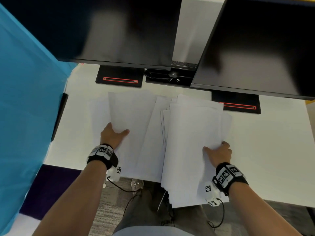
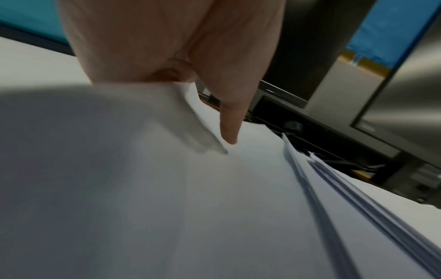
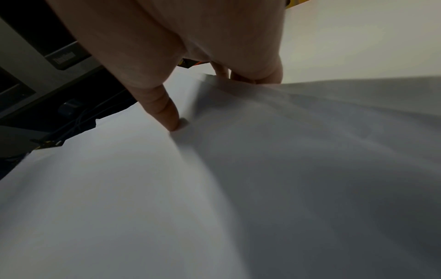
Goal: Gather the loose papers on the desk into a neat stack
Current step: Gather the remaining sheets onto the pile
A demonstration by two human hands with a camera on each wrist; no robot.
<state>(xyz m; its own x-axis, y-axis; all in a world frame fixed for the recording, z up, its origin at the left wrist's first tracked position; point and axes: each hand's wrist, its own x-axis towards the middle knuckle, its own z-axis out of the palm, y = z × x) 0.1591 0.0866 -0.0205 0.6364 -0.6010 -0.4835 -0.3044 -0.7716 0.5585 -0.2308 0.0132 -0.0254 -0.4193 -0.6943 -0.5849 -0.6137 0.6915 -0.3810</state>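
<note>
White sheets lie fanned across the white desk [image 1: 276,133]. My left hand [image 1: 113,136] pinches a loose sheet [image 1: 129,113] at its near edge, thumb on top and fingers hidden beneath; the thumb [image 2: 230,130] shows in the left wrist view resting on paper [image 2: 167,188]. My right hand [image 1: 219,153] grips a thick, uneven stack [image 1: 192,142] whose near end hangs over the desk's front edge. Its thumb [image 3: 171,117] presses the top sheet [image 3: 214,188] while curled fingers hold the right edge. More sheets [image 1: 151,143] lie between the two piles.
Two dark monitors [image 1: 122,29] [image 1: 262,46] stand at the back on black bases with red slots [image 1: 120,80] [image 1: 238,105]. Cables [image 1: 170,76] sit between them. A blue partition [image 1: 25,99] walls the left side. The desk's right part shows bare white surface.
</note>
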